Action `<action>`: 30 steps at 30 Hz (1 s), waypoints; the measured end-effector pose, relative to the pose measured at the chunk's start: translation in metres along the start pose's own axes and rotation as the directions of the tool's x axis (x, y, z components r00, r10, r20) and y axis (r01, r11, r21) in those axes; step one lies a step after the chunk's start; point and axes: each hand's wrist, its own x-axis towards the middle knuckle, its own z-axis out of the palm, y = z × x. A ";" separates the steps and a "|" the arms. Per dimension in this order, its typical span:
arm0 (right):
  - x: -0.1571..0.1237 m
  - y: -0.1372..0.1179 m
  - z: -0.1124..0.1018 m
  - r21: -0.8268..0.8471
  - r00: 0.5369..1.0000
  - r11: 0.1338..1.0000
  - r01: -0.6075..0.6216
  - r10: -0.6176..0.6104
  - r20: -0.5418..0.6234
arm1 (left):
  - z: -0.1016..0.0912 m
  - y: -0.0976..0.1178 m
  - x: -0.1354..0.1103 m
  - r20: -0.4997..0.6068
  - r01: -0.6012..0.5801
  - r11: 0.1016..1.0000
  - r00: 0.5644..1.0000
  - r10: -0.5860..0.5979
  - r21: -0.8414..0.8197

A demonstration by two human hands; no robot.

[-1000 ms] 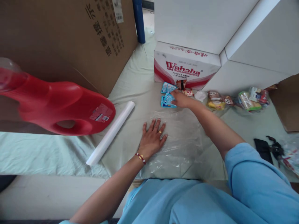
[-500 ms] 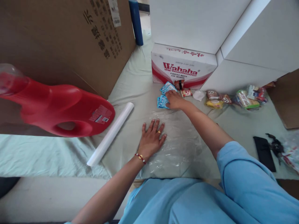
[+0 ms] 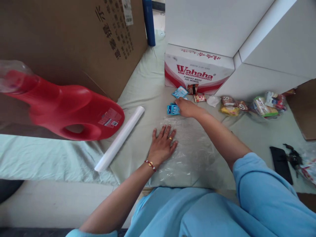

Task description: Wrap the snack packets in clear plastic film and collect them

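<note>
My left hand (image 3: 161,144) lies flat with its fingers spread, pressing on a sheet of clear plastic film (image 3: 190,154) over the pale green cloth. Further off, my right hand (image 3: 187,107) has its fingers closed on the edge of a small blue packet (image 3: 173,109). Its fingertips are partly hidden from me. Another blue packet (image 3: 179,92) lies just beyond that hand. By the front of the Wahaha carton (image 3: 197,69) are a brown packet (image 3: 193,88) and a red and cream packet (image 3: 199,97).
A white roll (image 3: 119,140) lies left of the film, beside a large red jug (image 3: 81,112) and a big cardboard box (image 3: 74,42). To the right are a crumpled white tissue (image 3: 213,101), bagged snacks (image 3: 229,106), a black phone-like slab (image 3: 280,164) and keys (image 3: 294,158).
My right hand's fingers have drawn together at the near blue packet, which has shifted slightly apart from the far one. The left hand stays flat on the film. The view has shifted a little.
</note>
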 end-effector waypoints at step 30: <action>-0.137 0.034 0.009 0.127 0.864 0.957 -0.261 0.290 -0.411 | -0.001 0.002 0.000 -0.005 0.013 1.000 1.000 -0.013 0.003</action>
